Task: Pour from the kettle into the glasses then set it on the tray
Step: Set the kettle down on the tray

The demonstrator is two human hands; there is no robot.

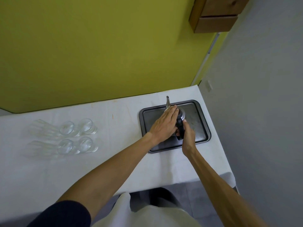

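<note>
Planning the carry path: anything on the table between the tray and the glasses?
Head view: nothing. Only bare white tablecloth lies between the tray and the glasses.

A dark navy sleeve [65, 213] covers the person's left upper arm; both forearms are bare, with no rings or watch on the left hand [164, 124] or right hand [188, 135].

Both hands on the kettle [181, 114], sitting on the tray [199, 115]!
Left hand [164, 124] flat over the lid, right hand [186, 136] wrapped round the black handle; spout points to twelve o'clock, glasses [75, 136] well apart at nine o'clock on the white surface [114, 161].
</note>
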